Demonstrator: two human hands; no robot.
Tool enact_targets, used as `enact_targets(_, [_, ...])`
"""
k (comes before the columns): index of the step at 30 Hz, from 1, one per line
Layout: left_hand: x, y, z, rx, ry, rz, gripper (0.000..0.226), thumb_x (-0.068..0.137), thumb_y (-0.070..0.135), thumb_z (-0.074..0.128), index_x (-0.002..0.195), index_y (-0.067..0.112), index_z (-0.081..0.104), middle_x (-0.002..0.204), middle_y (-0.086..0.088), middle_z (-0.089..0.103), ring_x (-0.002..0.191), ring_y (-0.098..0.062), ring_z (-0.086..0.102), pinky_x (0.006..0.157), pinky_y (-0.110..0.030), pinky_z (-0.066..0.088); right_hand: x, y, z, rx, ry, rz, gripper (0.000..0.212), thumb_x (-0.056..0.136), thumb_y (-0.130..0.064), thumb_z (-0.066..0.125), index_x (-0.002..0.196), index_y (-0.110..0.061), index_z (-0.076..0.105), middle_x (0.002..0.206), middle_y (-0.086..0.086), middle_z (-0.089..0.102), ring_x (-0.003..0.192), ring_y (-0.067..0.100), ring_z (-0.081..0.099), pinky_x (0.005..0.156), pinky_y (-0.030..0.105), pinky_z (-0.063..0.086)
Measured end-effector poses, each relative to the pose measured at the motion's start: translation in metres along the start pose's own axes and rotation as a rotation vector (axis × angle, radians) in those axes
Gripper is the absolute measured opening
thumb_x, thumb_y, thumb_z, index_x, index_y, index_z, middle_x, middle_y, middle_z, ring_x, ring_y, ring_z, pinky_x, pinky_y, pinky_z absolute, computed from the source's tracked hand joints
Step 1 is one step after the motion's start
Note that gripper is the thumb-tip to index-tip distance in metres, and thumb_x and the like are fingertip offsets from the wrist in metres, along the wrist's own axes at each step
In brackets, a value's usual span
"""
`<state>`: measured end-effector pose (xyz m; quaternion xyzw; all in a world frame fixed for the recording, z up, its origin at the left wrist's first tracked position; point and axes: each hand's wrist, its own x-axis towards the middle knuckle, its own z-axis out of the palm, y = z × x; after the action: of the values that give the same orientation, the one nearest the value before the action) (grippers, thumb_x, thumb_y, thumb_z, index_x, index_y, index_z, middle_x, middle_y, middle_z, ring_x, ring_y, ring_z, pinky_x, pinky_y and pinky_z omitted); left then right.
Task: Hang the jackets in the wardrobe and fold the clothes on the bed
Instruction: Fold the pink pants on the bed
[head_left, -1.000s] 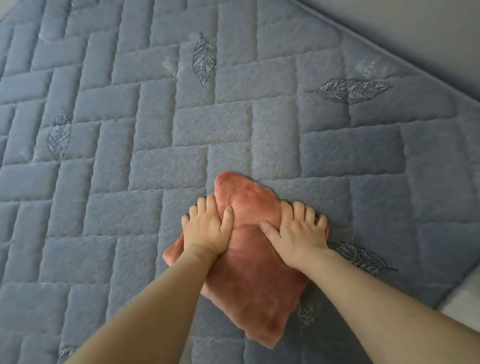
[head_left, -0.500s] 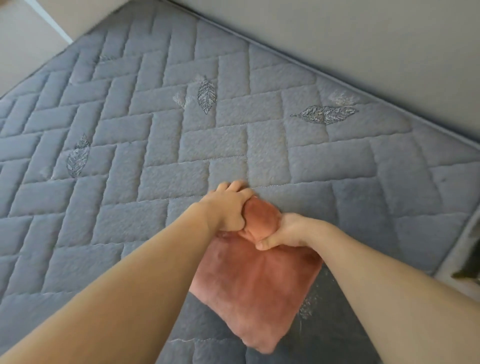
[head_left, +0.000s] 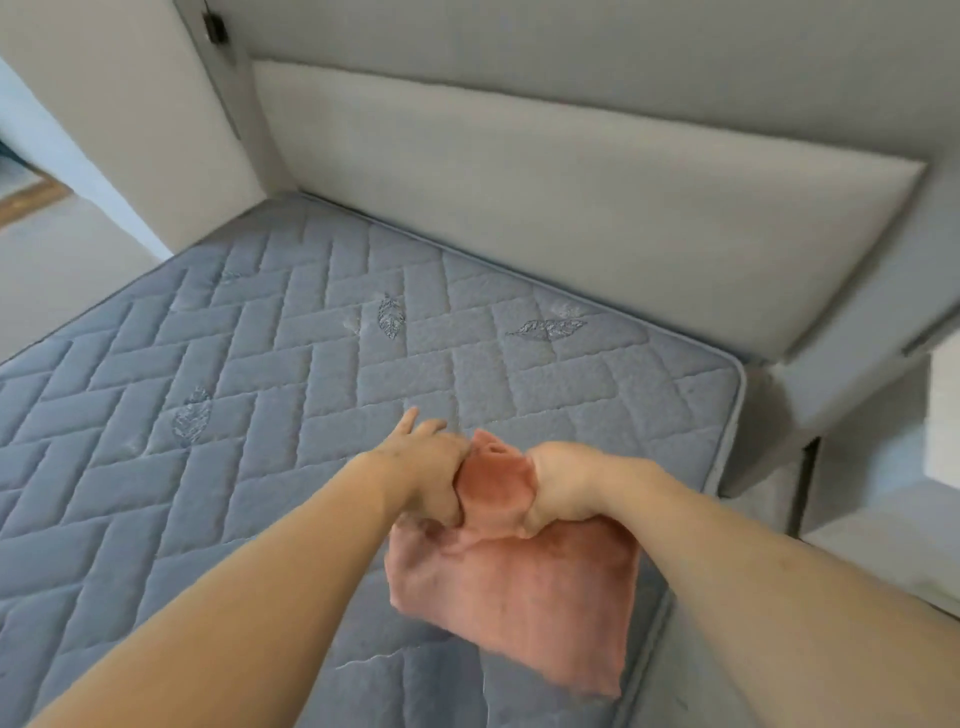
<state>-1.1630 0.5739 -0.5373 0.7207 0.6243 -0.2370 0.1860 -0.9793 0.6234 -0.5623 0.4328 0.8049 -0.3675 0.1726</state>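
Where both hands meet, they hold the top of the pink cloth (head_left: 519, 587) bunched up between them. The left hand (head_left: 428, 475) has its thumb and lower fingers curled tight on the cloth's left side, while its first finger sticks out straight, away from the person. The right hand (head_left: 563, 488) is curled round the cloth's right side, so its fingers are hidden under the fabric. A small hump of cloth pokes up between the two grips.

One second ago both hands lay flat and spread on the cloth, pressing it down on the bed. Half a second ago they had begun to gather its far end. Now that end is lifted and squeezed together, and the hands are closer to each other.

Below the hands, the rest of the cloth hangs down and spreads out. Its lower part seems to lie on the grey quilted mattress (head_left: 249, 415), near the right edge of the bed. One corner points toward the person.

The view has also tipped up since before. A pale padded headboard (head_left: 571, 208) now shows behind the mattress, with a wall panel (head_left: 130, 130) to its left and some floor (head_left: 57, 270) on the left side.
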Motion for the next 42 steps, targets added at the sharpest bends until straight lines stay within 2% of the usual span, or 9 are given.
enact_targets(3, [-0.065,0.039,-0.077,-0.181,0.041,0.051,0.102,0.055,0.048,0.084,0.138,0.037,0.026,0.139,0.0,0.048,0.139,-0.021,0.035,0.12,-0.045,-0.003,-0.109,-0.021,-0.054,-0.219,0.159,-0.018,0.052,0.058,-0.049,0.08,0.102,-0.026,0.065,0.103,-0.001,0.07,0.095,0.023,0.067,0.069,0.029,0.049])
enact_targets(8, [-0.162,0.133,-0.202,-0.022,0.128,0.209,0.14,0.051,0.062,0.084,0.155,0.032,-0.006,0.164,0.0,-0.009,0.149,-0.021,-0.014,0.12,-0.047,-0.006,-0.304,-0.038,-0.122,-0.499,0.423,-0.008,0.052,0.062,-0.054,0.073,0.103,-0.026,0.06,0.104,0.001,0.071,0.098,0.025,0.067,0.064,0.028,0.041])
enact_targets(11, [-0.219,0.207,-0.259,-0.007,0.186,0.37,0.124,0.048,0.058,0.085,0.15,0.037,0.017,0.158,0.001,0.019,0.148,-0.024,0.013,0.12,-0.046,0.014,-0.424,-0.033,-0.142,-0.568,0.539,0.061,0.051,0.064,-0.058,0.067,0.102,-0.025,0.055,0.101,0.003,0.07,0.095,0.029,0.067,0.067,0.032,0.044])
enact_targets(15, [-0.291,0.315,-0.303,-0.123,0.194,0.635,0.076,0.045,0.047,0.083,0.108,0.064,0.045,0.11,0.015,0.063,0.099,-0.015,0.064,0.086,-0.037,0.055,-0.576,-0.018,-0.145,-0.531,0.613,0.243,0.049,0.062,-0.063,0.066,0.09,-0.03,0.044,0.091,-0.002,0.066,0.088,0.026,0.065,0.065,0.031,0.043])
enact_targets(19, [-0.355,0.421,-0.343,-0.167,0.322,0.811,0.042,0.051,0.036,0.073,0.09,0.044,0.06,0.079,0.016,0.067,0.073,-0.005,0.064,0.064,-0.028,0.054,-0.715,0.011,-0.139,-0.294,0.741,0.501,0.063,0.054,-0.061,0.077,0.094,-0.034,0.036,0.075,-0.014,0.048,0.078,0.018,0.059,0.059,0.03,0.038])
enact_targets(24, [-0.43,0.56,-0.384,-0.085,0.42,0.995,0.029,0.059,0.024,0.073,0.086,0.03,0.063,0.076,0.012,0.068,0.072,-0.009,0.065,0.061,-0.027,0.053,-0.867,0.054,-0.122,0.018,0.887,0.718,0.113,0.047,-0.055,0.089,0.14,-0.03,0.03,0.123,-0.008,0.057,0.107,0.023,0.059,0.085,0.035,0.05])
enact_targets(28, [-0.488,0.658,-0.4,0.018,0.449,1.163,0.03,0.06,0.023,0.073,0.087,0.032,0.065,0.078,0.013,0.068,0.072,-0.008,0.066,0.062,-0.027,0.055,-0.975,0.066,-0.1,0.151,0.82,0.901,0.068,0.04,-0.058,0.088,0.098,-0.026,0.073,0.094,-0.009,0.071,0.087,0.019,0.069,0.084,0.034,0.057])
enact_targets(35, [-0.574,0.796,-0.412,0.133,0.504,1.484,0.028,0.063,0.021,0.076,0.086,0.029,0.064,0.077,0.011,0.069,0.07,-0.007,0.065,0.061,-0.022,0.053,-1.121,0.067,-0.051,0.222,0.941,1.177,0.084,0.025,-0.066,0.081,0.099,-0.029,0.073,0.096,-0.009,0.071,0.087,0.018,0.069,0.087,0.038,0.056])
enact_targets(42, [-0.64,0.898,-0.44,0.186,0.678,1.73,0.03,0.061,0.029,0.073,0.089,0.03,0.061,0.079,0.01,0.064,0.072,-0.014,0.061,0.063,-0.029,0.052,-1.225,0.052,-0.034,0.147,1.13,1.431,0.051,0.048,-0.053,0.088,0.092,-0.039,0.065,0.096,-0.015,0.065,0.092,0.015,0.062,0.085,0.034,0.05])
